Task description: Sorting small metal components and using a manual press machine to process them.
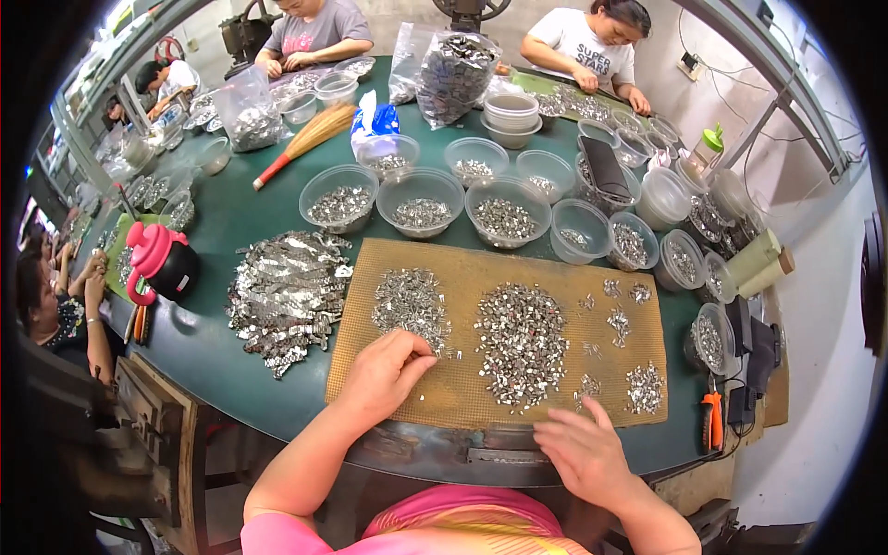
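Observation:
My left hand (387, 372) is closed in a pinch at the near edge of a pile of small silvery metal pieces (410, 303). Whatever sits between its fingertips is too small or hidden to name. My right hand (588, 455) hovers by the front edge of the tan textured mat (444, 407), fingers stretched and apart, holding nothing I can see. Between and beyond the hands lies a larger heap of small metal parts (523, 342). Smaller clusters lie on the mat's right side, among them a loose pile (645, 388) near its corner.
Left of the mat are stacked metal strips (289, 291) and a black mug with a pink lid (162, 259). Plastic bowls (421, 203) of parts line the far side. Orange-handled pliers (711, 416) lie right. A broom (305, 143) and co-workers (592, 46) are farther off.

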Demonstrator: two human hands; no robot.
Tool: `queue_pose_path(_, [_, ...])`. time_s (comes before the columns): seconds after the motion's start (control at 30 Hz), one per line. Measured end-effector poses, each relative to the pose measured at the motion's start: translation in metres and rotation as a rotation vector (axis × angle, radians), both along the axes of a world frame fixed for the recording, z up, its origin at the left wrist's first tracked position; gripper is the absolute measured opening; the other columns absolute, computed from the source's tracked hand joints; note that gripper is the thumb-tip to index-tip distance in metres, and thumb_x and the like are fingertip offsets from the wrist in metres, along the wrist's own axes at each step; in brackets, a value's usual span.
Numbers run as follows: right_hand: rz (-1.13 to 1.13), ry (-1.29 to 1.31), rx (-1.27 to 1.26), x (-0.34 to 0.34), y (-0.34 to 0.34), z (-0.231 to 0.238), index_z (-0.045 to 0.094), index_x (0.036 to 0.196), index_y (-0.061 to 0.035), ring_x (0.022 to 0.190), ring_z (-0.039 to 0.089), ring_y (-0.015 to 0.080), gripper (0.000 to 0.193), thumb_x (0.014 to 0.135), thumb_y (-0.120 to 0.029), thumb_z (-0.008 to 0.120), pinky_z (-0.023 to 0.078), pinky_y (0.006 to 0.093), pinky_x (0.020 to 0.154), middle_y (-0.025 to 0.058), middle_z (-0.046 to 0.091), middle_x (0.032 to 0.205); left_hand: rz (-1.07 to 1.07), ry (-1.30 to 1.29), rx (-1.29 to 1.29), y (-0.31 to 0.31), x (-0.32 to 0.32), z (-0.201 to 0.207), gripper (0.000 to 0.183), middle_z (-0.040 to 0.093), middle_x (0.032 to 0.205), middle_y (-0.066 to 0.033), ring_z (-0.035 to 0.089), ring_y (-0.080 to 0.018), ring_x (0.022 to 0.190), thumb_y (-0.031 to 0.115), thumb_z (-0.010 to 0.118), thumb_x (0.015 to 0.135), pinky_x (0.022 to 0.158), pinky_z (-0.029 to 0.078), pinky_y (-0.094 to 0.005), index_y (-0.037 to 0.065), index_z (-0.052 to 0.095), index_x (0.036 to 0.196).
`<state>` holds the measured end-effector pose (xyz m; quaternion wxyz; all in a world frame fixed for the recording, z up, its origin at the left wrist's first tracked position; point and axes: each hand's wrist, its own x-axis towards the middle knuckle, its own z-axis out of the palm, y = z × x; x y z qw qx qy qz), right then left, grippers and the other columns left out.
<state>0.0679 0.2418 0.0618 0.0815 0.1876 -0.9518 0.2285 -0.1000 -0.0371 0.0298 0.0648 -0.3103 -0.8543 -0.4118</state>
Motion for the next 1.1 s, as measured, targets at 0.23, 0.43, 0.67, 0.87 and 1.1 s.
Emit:
queue_pose_path(0.23, [0.003, 0.151, 0.076, -0.112, -0.045, -0.025, 0.075, 0.108, -0.0105, 0.125, 0.06, 0.0251, 0.021, 0.088, -0.011, 0.074, 0.027, 0.0623, 0.117, 0.0019, 0.072, 0.113, 0.005, 0.069, 0.037, -0.004, -0.007, -0.009, 0.012, 0.064, 0.085, -0.0092, 0.065, -0.0269, 0.077, 0.008, 0.077, 0.088, 0.068, 0.052, -0.0375, 0.006, 0.069, 0.097])
queue_pose_path(0.43, [0.063, 0.215, 0.226, -0.146, -0.064, -0.045, 0.072, 0.093, -0.0101, 0.118, 0.061, 0.0251, 0.009, 0.086, -0.014, 0.075, 0.026, 0.0674, 0.116, 0.0014, 0.068, 0.099, -0.066, 0.186, -0.069, -0.002, -0.006, -0.015, 0.014, 0.062, 0.086, -0.009, 0.065, -0.03, 0.085, 0.011, 0.075, 0.087, 0.075, 0.054, -0.041, 0.007, 0.067, 0.097])
queue_pose_path(0.67, [0.078, 0.206, 0.098, -0.14, -0.062, -0.039, 0.066, 0.091, -0.0093, 0.113, 0.063, 0.026, 0.012, 0.084, -0.013, 0.075, 0.03, 0.0611, 0.116, 0.0045, 0.068, 0.096, -0.024, 0.319, -0.217, 0.008, -0.005, -0.021, 0.014, 0.061, 0.085, -0.0069, 0.064, -0.0278, 0.082, 0.011, 0.077, 0.085, 0.071, 0.054, -0.0387, 0.008, 0.067, 0.093])
queue_pose_path(0.87, [-0.025, -0.045, -0.167, -0.099, -0.031, -0.016, 0.066, 0.097, -0.0067, 0.096, 0.068, 0.0298, 0.01, 0.088, -0.009, 0.069, 0.051, 0.0445, 0.092, 0.0098, 0.069, 0.093, -0.017, 0.279, -0.164, 0.005, 0.0, -0.018, 0.011, 0.061, 0.085, -0.0081, 0.064, -0.0296, 0.082, 0.011, 0.075, 0.086, 0.071, 0.053, -0.0406, 0.008, 0.066, 0.093])
queue_pose_path(1.1, [-0.117, -0.181, -0.192, -0.044, 0.011, -0.006, 0.066, 0.104, -0.0071, 0.093, 0.069, 0.0337, 0.009, 0.095, -0.009, 0.066, 0.055, 0.0439, 0.079, 0.0107, 0.071, 0.097, -0.18, 0.144, -0.177, 0.01, 0.006, -0.015, 0.01, 0.061, 0.084, -0.0099, 0.064, -0.032, 0.082, 0.009, 0.075, 0.086, 0.072, 0.052, -0.0433, 0.007, 0.066, 0.09])
